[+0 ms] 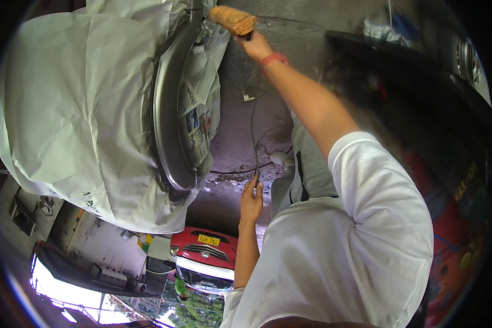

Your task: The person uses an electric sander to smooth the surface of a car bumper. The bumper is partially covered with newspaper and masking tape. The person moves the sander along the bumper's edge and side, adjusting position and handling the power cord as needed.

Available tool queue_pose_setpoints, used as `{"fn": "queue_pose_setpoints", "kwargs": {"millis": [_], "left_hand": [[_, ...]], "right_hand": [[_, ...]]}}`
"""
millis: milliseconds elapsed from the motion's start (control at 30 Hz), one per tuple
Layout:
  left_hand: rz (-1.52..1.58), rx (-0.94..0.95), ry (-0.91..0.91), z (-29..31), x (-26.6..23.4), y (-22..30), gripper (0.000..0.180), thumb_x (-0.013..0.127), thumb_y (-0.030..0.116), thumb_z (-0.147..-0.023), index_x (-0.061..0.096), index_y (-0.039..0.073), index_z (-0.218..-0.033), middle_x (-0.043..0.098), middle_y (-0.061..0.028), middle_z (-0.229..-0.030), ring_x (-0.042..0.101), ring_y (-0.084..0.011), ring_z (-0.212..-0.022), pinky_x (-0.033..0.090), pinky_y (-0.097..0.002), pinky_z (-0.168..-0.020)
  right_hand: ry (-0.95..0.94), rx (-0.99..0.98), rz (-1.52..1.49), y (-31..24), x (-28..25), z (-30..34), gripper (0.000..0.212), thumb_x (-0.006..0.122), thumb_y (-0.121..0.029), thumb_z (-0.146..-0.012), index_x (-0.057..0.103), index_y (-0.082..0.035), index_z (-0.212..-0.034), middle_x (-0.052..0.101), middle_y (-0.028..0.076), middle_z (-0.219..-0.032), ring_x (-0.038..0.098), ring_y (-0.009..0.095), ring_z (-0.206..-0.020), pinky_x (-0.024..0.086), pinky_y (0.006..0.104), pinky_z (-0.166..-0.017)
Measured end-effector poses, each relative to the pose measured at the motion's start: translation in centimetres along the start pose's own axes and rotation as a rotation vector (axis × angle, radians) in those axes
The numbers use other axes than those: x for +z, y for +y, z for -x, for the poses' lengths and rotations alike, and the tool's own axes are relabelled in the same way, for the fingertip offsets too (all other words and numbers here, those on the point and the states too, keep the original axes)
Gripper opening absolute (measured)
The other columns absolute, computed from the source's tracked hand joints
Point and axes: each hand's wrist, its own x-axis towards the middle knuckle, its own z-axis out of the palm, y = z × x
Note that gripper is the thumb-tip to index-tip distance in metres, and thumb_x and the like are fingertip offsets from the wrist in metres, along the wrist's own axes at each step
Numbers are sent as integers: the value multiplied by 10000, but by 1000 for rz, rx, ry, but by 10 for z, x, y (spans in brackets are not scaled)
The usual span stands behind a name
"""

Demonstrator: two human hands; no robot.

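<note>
My right arm stretches far forward, a red band on its wrist. My right hand (256,46) is closed round the dark handle of a tool with a bulky yellowish-brown wrapped head (234,20); its exact kind cannot be made out. Left of it runs a glossy grey car wheel-arch panel (164,104), bordered by masking paper (65,109) and newspaper (194,123). The wrapped head is beside the panel's far end, apart from it as far as I can see. Lower down, my left hand (250,205) pinches a dark cable (254,131) that trails over the floor.
A small pale object (248,98) lies on the stained floor (232,142) by the cable. At the right stands a dark car body (404,82), partly blurred. A red and white vehicle (205,249) is parked behind the papered car. Crumpled clear plastic (378,28) lies at the far right.
</note>
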Motion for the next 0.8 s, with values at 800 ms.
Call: {"fn": "queue_pose_setpoints", "kwargs": {"millis": [800], "left_hand": [[-159, 121, -121, -115, -12, -15, 373, 574, 301, -1052, 666, 94, -1348, 689, -213, -1204, 664, -343, -1134, 503, -394, -1007]], "right_hand": [[-384, -110, 24, -6, -41, -55, 634, 794, -281, -899, 553, -18, -1424, 641, 172, -1394, 587, 283, -1311, 423, 394, -1114]]}}
